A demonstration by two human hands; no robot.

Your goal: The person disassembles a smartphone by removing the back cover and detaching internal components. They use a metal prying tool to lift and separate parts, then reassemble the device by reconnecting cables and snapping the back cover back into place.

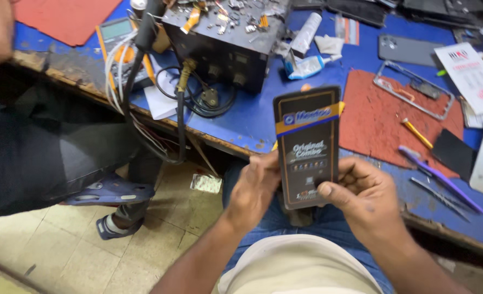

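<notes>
A flat black rectangular package [307, 142] with orange trim and a blue and yellow band stands upright above my lap. My left hand [255, 188] grips its lower left edge. My right hand [361, 193] holds its lower right side, thumb across the front. Behind it lies the blue worktable [252, 117].
A black box-shaped station [228, 43] with cables and a hose sits at the table's left. A red mat [380, 117] carries a clear phone case [413, 90], tools and tweezers [440, 193]. Another person sits at the left, a sandalled foot [116, 223] on the tiled floor.
</notes>
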